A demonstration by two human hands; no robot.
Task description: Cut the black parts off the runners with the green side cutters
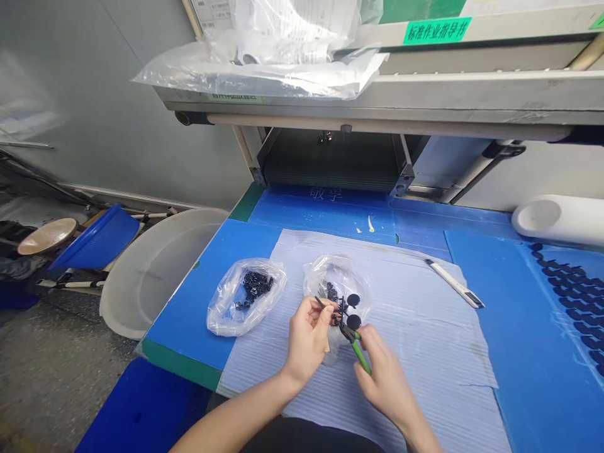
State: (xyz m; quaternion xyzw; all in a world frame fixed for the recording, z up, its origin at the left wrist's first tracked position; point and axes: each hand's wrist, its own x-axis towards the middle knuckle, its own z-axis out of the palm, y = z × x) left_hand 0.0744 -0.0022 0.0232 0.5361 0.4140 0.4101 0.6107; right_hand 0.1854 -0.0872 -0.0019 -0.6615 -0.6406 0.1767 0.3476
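My left hand [309, 333] is closed on a black plastic sprue [324, 304] with small parts and two round black discs [353, 301] on its right side. In my right hand [384, 371] are green-handled cutting pliers [360, 356], their dark jaws at the sprue just below the discs. Whether the jaws are fully closed cannot be made out. Beneath both hands lies an open clear plastic bag [317, 272] with small black pieces in it. To its left, a second clear bag [221, 314] holds many small black parts [257, 286].
A white-handled knife [453, 283] lies on the pale foam sheet [425, 340]. Rows of black discs [573, 292] sit at the right, near a white roll [561, 219]. Behind is a conveyor [330, 167] under a shelf [472, 97]. A large white tub [155, 277] stands left.
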